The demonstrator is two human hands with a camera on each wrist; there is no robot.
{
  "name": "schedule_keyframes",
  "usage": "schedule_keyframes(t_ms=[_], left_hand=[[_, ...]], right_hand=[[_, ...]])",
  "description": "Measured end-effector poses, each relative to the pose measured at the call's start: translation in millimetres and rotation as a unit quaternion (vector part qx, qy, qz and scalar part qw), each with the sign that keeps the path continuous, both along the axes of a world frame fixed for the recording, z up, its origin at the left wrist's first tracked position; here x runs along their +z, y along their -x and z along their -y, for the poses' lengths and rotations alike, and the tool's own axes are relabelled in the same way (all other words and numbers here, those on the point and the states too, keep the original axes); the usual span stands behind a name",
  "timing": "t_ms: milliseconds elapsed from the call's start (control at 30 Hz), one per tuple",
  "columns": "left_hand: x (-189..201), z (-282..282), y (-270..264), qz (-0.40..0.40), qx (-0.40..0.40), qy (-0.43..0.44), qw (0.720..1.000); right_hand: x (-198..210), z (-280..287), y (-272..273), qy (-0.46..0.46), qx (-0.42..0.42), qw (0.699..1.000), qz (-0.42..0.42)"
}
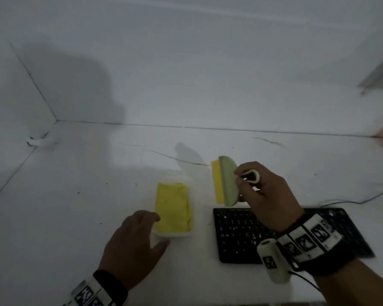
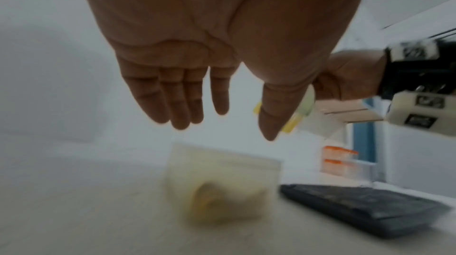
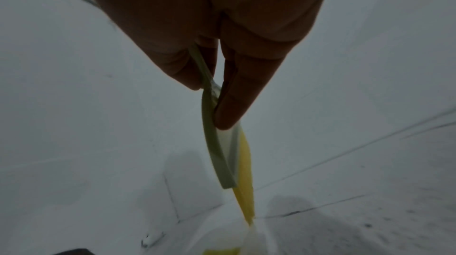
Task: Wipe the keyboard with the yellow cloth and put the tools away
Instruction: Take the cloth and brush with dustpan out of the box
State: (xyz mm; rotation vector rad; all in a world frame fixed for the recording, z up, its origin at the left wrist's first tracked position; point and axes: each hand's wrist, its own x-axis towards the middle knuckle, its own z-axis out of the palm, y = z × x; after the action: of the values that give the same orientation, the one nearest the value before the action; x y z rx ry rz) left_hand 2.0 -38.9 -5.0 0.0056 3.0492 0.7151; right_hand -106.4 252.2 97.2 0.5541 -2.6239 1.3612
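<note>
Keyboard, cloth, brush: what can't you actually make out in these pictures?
- Keyboard: the right hand and wristband cover its middle in the head view; key labels are too small to read.
- Cloth in its box: blurred in the left wrist view.
- Brush: seen only edge-on in the right wrist view.

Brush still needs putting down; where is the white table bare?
Bare: white table left of the translucent box holding the yellow cloth, and behind both. Crowded: the gap between box and black keyboard, under the yellow-bristled brush.
</note>
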Motion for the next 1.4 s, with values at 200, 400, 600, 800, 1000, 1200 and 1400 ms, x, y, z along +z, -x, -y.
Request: schedule_keyframes(t_ms=[200, 400, 600, 800, 1000, 1200, 1400], left_hand=[[6.9, -83.4, -18.0, 0.079, -0.091, -0.043, 0.992], [-31.0, -143.5, 3.5, 0.163, -0.032, -0.052, 0.985], [-37.7, -155.4, 17.5, 0.208, 0.036, -0.092, 0.973], [-44.3, -161.8, 9.2, 0.191, 0.079, -0.135, 0.969], [-54.4, -157.7, 1.8, 0.176, 0.065, -0.163, 0.969], [-60.2, -147.9, 1.7, 0.179, 0.035, -0.162, 0.970], [-54.5, -147.2, -11.7, 0.150, 0.035, -0.189, 0.970]], right_hand=[[-14.2, -76.6, -27.8, -0.009, -0.083, 0.995, 0.055], [-41.9, -98.6, -27.0, -0.016, -0.068, 0.993, 0.100], [-50.1, -92.5, -21.7, -0.023, 0.006, 0.993, 0.118], [-53.3, -91.9, -16.6, -0.020, 0.020, 0.991, 0.130], [-54.5, -83.5, -21.1, -0.027, 0.015, 0.991, 0.128], [-54.4, -72.6, -28.3, -0.029, 0.012, 0.991, 0.133], [-52.1, -60.0, -28.1, -0.022, -0.003, 0.989, 0.146]])
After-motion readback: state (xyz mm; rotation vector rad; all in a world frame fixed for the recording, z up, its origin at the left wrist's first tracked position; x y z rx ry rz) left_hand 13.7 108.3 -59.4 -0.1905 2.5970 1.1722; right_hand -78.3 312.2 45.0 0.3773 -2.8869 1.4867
